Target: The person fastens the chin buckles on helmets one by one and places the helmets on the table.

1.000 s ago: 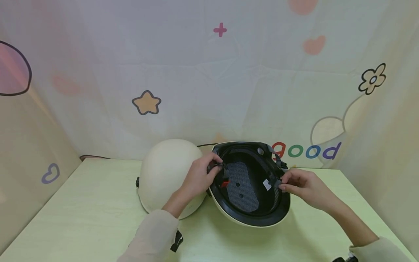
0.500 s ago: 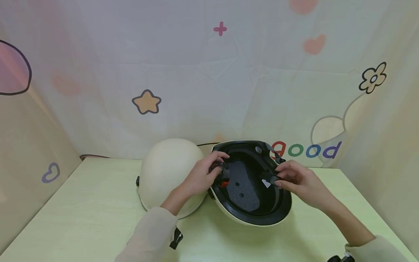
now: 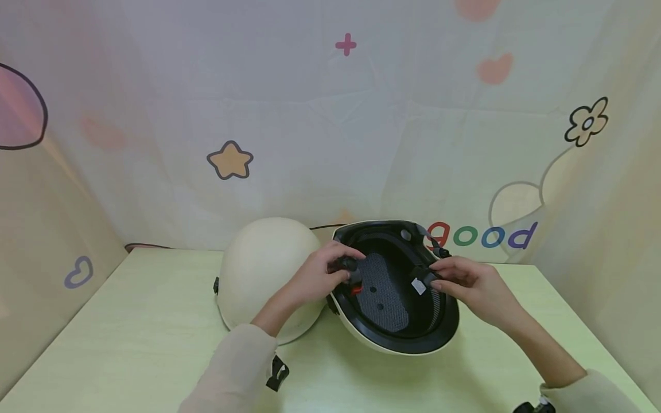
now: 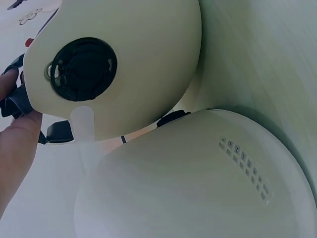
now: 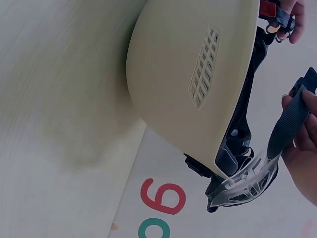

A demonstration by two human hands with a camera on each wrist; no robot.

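Note:
A cream helmet (image 3: pixel 403 346) lies upturned on the table, its black padded inside facing up. At its left side, my left hand (image 3: pixel 320 274) pinches the chin strap near a black buckle with a red part (image 3: pixel 356 291); the left wrist view shows finger and thumb on the webbing (image 4: pixel 20 101). My right hand (image 3: pixel 470 281) holds the other strap end over the helmet's right side. In the right wrist view this dark strap (image 5: pixel 290 121) hangs between my fingers and a clear plastic piece (image 5: pixel 247 186) at the helmet's edge. The two strap ends are apart.
A second cream helmet (image 3: pixel 265 275) stands dome-up on the left, touching or nearly touching the first. A pale green table (image 3: pixel 155 344) lies beneath both. Behind hangs a printed curtain (image 3: pixel 320 143), and a thin dark cord (image 3: pixel 327 227) runs along the table's back.
My right hand has moved a little left and up, bringing its strap end inward over the helmet's opening. My left hand stays nearly in place with its strap.

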